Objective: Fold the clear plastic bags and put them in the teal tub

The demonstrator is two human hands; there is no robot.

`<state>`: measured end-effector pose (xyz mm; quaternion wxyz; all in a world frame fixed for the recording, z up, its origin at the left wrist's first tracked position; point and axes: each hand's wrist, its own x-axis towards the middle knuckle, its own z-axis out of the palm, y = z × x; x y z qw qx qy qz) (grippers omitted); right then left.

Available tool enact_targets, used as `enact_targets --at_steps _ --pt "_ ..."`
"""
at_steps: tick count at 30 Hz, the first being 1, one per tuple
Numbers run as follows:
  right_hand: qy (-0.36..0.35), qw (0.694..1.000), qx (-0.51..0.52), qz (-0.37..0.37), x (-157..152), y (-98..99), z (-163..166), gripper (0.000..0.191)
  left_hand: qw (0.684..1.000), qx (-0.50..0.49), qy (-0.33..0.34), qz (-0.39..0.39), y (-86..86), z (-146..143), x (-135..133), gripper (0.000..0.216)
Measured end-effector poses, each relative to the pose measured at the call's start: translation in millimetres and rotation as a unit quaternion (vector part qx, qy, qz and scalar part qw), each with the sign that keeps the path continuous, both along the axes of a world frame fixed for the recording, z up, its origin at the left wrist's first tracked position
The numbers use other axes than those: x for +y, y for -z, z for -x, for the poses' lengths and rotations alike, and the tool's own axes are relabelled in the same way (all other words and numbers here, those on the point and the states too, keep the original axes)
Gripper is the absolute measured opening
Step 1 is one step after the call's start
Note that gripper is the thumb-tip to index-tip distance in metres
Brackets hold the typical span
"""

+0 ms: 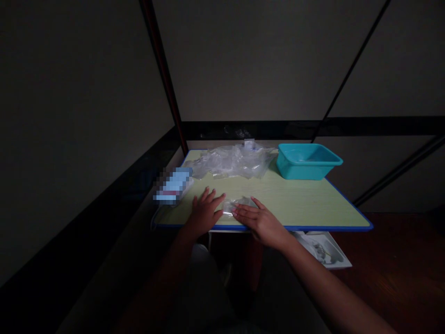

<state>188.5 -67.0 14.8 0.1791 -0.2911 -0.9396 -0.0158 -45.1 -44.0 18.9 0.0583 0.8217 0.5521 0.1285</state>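
A small clear plastic bag (227, 207) lies flat near the front edge of the light green table (295, 204). My right hand (262, 222) rests on the bag with its fingers stretched out, covering its right part. To the left of the bag, my left hand (205, 211) is spread over the tabletop, its thumb close to the bag's left edge. Farther back, a heap of clear plastic bags (232, 160) stretches across the rear of the table.
A turquoise plastic basin (306, 169) stands at the table's back right. At the left edge sits a blurred-out device (174, 185) with a cable. Below the front edge, a white box (333, 255) holds things I cannot make out. Walls close in behind and left.
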Motion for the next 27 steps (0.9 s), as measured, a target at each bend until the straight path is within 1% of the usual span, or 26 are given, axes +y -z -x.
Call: enact_targets --at_steps 2,6,11,13,16,21,27 --pt "0.008 1.0 -0.001 -0.016 -1.4 -0.9 -0.9 0.048 1.0 -0.001 0.001 0.001 0.8 0.7 0.4 0.051" --pt "0.035 0.997 0.023 -0.06 -6.3 -1.3 -5.0 0.035 1.0 -0.009 0.001 -0.006 3.1 1.4 0.5 0.051" --pt "0.059 0.994 0.032 -0.085 -10.2 0.5 -10.2 0.018 1.0 -0.021 0.005 -0.008 4.6 1.9 0.5 0.051" --pt "0.057 0.993 0.034 -0.093 -9.6 2.2 -10.2 0.016 1.0 -0.022 0.005 -0.006 4.9 1.9 0.7 0.051" --pt "0.047 0.994 0.037 -0.087 -8.2 4.3 -8.4 0.02 1.0 -0.023 0.005 -0.007 4.9 1.7 0.7 0.051" --pt "0.045 0.997 0.038 -0.052 -10.7 0.3 -3.8 0.041 1.0 -0.026 -0.001 0.001 3.8 1.2 -0.4 0.052" --pt "0.052 0.998 0.022 -0.023 -15.0 -9.2 4.3 0.047 0.999 -0.034 0.0 0.0 2.6 1.4 0.7 0.054"
